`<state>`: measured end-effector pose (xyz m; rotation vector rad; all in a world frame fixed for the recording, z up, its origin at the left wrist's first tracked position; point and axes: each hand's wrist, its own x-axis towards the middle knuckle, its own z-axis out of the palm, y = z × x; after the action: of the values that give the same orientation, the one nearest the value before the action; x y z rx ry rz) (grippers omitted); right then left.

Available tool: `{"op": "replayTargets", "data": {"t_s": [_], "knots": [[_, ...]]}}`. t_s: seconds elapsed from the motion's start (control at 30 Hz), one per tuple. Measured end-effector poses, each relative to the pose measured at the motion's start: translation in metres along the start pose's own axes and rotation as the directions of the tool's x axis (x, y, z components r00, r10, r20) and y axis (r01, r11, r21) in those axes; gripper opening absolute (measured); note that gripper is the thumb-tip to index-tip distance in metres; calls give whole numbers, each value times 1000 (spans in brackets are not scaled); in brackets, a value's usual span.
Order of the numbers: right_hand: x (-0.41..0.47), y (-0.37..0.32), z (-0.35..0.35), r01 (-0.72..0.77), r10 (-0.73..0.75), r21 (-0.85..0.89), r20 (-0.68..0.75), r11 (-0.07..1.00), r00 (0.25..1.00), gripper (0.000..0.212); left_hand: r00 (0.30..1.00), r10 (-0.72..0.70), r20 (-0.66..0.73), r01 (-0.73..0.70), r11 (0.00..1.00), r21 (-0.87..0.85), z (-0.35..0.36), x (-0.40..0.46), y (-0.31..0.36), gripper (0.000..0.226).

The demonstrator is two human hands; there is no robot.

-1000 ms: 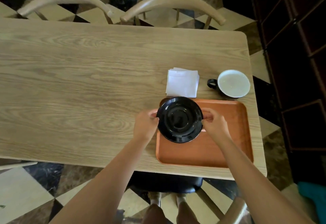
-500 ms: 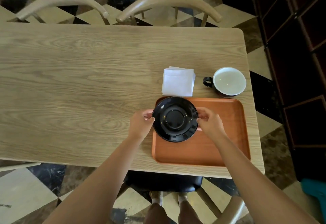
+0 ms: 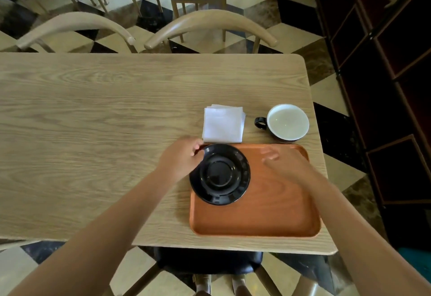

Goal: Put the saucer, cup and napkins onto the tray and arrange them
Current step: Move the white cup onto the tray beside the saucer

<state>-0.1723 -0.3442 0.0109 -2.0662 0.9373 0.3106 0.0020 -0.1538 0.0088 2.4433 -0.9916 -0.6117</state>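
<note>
A black saucer [image 3: 220,174] lies in the far left corner of the orange tray [image 3: 275,209], its left edge overhanging the tray's rim. My left hand [image 3: 180,157] touches the saucer's upper left edge with curled fingers. Over the tray's far right part hovers my right hand [image 3: 283,164], blurred, fingers spread, apart from the saucer. A stack of white napkins [image 3: 223,123] sits on the table just beyond the tray. The cup [image 3: 286,122], black outside and white inside, stands to the napkins' right with its handle pointing left.
The wooden table [image 3: 93,132] ends close to the right of the cup and tray. Two curved chair backs [image 3: 210,22] stand along the far edge. A dark cabinet [image 3: 396,85] rises to the right. A black chair seat [image 3: 207,260] shows beneath the near edge.
The saucer has come down onto the tray. My right hand has let go of it and moved right, opening. My left hand stays at the saucer's left edge.
</note>
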Motion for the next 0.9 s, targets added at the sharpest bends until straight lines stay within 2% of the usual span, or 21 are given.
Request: {"op": "replayTargets", "data": {"t_s": [0.07,0.13,0.2,0.23,0.33,0.43,0.57,0.67,0.77,0.9], "knots": [[-2,3,-19,96,-99,-28,-146,995,984,30,980,185,-72,-175,977,126,1,13,21,27],[1,9,-34,154,-175,-92,-325,984,929,32,913,383,-142,-345,909,233,8,28,43,31],[7,22,-43,139,-236,-239,-446,961,864,36,840,513,-178,-454,843,288,20,43,65,39],[10,29,-45,117,-255,-308,-458,944,852,40,827,540,-158,-480,824,302,27,50,73,45],[22,53,-46,63,-247,-446,-367,893,897,50,827,561,-32,-516,780,353,53,71,89,59],[32,72,-43,106,-278,-457,-326,883,904,52,836,547,36,-510,751,421,78,86,93,63],[40,84,-40,273,-461,-466,-357,842,812,43,841,540,38,-504,755,419,99,91,97,62],[45,87,-43,375,-579,-501,-351,780,736,35,863,506,-20,-483,835,264,106,93,101,54],[47,89,-47,421,-642,-537,-334,731,690,27,886,457,-83,-441,883,160,107,95,105,44],[37,87,-49,441,-687,-560,-368,702,627,26,875,463,-142,-452,886,105,99,91,107,37]]}}
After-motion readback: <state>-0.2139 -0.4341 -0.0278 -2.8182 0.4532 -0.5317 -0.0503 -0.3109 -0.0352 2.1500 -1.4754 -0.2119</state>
